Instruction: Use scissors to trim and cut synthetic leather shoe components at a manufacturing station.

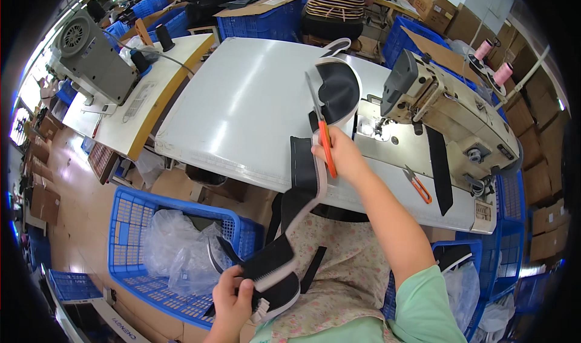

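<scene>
My right hand [345, 155] is closed around the orange handles of a pair of scissors [325, 140], at the front part of the white sewing table. The blades point away from me, beside a curved black piece with white edging [339, 92] lying on the table. A black strip with a pale border [305, 167] passes by my right fingertips and hangs over the table edge toward my lap. Lower left, my left hand [233, 303] is closed on the black fabric piece [269, 261] at its near end. Whether my right fingers also pinch the strip, I cannot tell.
A sewing machine [448, 116] stands on the table's right side, with small orange-handled snips [417, 185] and a black strip [439, 170] near it. A blue basket [175, 207] with clear plastic bags sits at lower left. Another machine [91, 58] is at far left; people sit beyond.
</scene>
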Demonstrator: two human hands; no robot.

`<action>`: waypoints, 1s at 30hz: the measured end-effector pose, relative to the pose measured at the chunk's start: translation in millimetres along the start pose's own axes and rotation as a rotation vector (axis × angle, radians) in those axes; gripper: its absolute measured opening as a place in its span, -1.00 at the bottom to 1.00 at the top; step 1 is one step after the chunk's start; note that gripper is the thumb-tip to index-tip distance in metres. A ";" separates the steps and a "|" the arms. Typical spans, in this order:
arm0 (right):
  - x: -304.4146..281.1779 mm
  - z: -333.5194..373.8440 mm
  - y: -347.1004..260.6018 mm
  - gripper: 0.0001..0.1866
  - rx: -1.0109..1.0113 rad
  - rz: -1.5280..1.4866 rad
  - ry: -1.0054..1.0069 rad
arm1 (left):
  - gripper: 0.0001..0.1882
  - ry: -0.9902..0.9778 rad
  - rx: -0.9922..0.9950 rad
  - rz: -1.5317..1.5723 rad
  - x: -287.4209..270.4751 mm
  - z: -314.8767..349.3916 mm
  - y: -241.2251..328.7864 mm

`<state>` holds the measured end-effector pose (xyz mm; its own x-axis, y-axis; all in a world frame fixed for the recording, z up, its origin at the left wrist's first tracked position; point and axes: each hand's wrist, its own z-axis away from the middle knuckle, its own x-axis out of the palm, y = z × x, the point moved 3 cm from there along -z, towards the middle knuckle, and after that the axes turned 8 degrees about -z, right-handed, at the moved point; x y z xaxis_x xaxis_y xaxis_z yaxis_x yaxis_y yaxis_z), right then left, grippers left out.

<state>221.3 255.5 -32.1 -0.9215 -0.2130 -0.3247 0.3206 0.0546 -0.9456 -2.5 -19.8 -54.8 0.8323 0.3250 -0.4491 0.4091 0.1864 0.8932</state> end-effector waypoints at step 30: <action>76.2 178.0 -1.4 -0.79 -0.393 0.113 -0.173 | -0.65 -0.086 0.074 0.374 94.0 -77.6 10.0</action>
<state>189.6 65.5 -52.3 -0.8243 -0.3430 -0.4504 0.2790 0.4462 -0.8503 50.8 84.6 -89.8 0.9562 0.2781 -0.0914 0.0949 0.0009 0.9955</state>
